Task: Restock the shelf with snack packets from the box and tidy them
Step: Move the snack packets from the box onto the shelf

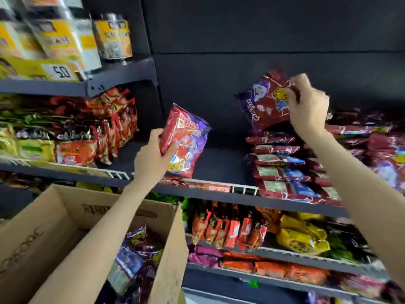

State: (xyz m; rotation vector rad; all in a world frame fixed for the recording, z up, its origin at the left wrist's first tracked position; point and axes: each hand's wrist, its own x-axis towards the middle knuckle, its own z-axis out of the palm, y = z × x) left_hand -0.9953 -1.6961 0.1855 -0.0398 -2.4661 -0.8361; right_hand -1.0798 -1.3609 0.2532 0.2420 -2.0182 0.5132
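Observation:
My left hand [151, 157] grips a red and purple snack packet [186, 139], held upright just above the front of the dark middle shelf [219, 165]. My right hand [306, 106] pinches the top edge of a second red and purple packet [260, 106], which hangs above a stack of the same packets [282, 165] lying flat on the shelf's right side. An open cardboard box [52, 216] at the lower left holds several more of these packets [135, 255].
The shelf front carries a price strip [210, 187] and a white wire rail [243, 190]. Orange and green packets [72, 132] fill the shelf to the left. Yellow boxes [57, 40] stand above. Lower shelves hold red, yellow and orange packets [230, 229].

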